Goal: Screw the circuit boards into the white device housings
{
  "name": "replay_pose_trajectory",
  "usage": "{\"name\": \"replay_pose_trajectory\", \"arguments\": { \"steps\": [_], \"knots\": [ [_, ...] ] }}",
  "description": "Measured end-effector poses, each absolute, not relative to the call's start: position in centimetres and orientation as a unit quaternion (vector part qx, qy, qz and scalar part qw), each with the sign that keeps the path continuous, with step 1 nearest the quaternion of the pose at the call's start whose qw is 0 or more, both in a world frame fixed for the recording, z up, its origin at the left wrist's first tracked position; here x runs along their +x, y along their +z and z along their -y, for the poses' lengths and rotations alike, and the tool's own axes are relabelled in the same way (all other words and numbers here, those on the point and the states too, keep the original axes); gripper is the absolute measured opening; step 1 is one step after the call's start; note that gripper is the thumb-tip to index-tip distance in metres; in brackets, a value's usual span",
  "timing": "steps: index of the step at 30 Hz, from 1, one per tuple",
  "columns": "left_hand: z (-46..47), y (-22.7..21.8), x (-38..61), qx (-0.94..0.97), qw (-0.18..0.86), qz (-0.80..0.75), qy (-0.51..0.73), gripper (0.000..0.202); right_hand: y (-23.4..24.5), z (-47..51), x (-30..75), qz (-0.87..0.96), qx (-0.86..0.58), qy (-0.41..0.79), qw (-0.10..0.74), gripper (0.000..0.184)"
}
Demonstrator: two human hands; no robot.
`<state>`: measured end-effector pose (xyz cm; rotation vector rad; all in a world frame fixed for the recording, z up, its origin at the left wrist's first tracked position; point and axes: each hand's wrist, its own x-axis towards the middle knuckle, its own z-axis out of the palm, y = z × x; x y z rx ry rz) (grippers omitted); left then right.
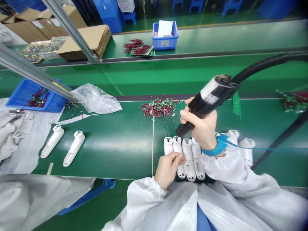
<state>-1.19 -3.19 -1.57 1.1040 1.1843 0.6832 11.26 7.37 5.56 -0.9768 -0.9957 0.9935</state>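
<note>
My right hand [202,126] is wrapped round a black electric screwdriver [209,98] on a thick black hose, its tip pointing down at the top ends of a row of white plastic housings [189,154]. These lie side by side near the front edge of the green belt [120,141]. Fingers curled, my left hand [168,168] presses on the leftmost housings and holds them still. A blue strap [218,146] circles my right wrist. Behind the row lies a pile of small green circuit boards with red wires [160,109].
Two more white housings [62,146] lie apart at the left. A clear plastic bag [95,99] and a blue tray [31,96] of wired boards sit behind them. A blue bin [165,35], cardboard sheets [89,40] and boards sit at the back. Another person's white sleeve [29,195] fills the lower left.
</note>
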Motion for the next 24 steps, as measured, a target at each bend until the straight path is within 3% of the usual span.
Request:
{"name": "replay_pose_trajectory", "arguments": {
  "steps": [14, 24],
  "knots": [
    [3.0, -1.3, -1.2, 0.487, 0.645, -0.524, 0.268, 0.026, 5.8, -7.4, 11.0, 0.448, -0.433, 0.445, 0.644, 0.022],
    [3.0, -1.5, -1.3, 0.492, 0.642, -0.521, 0.273, 0.026, 6.5, -8.8, 10.1, 0.465, -0.466, 0.471, 0.587, 0.024]
  ]
}}
